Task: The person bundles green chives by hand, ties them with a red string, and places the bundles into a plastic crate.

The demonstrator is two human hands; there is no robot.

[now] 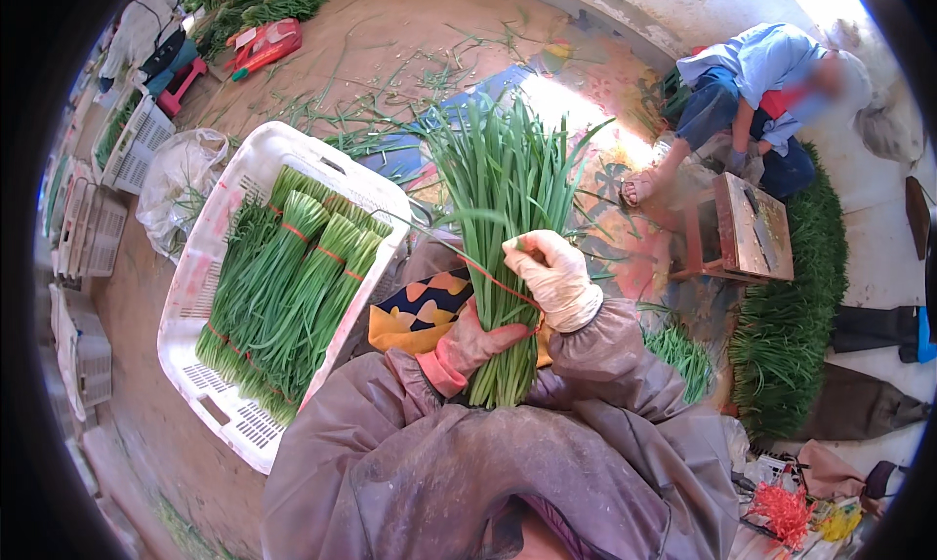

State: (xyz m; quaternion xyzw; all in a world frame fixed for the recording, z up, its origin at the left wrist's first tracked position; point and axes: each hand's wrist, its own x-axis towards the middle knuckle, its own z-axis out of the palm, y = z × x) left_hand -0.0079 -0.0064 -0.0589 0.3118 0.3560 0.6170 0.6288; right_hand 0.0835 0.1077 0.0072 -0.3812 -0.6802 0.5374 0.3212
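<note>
A thick bundle of garlic chives (512,204) stands nearly upright in front of me, leaf tips pointing away and cut stems toward my lap. My left hand (473,345), in a pink-red glove, wraps round its lower part. A thin red tie (496,281) runs slantwise across the leaves above that hand. My right hand (554,279), in a pale glove, is closed in a pinch at the bundle's right side, just above the tie. What lies between its fingertips is too small to tell. On my left, a white plastic crate (181,311) holds several tied chive bundles (293,258).
Stacked white crates (88,233) and a clear plastic bag (181,194) stand at left. Loose leaves (342,116) litter the floor. At right sit a co-worker (752,92), a small wooden stool (732,230) and a long chive heap (793,316). Red ties (781,511) lie lower right.
</note>
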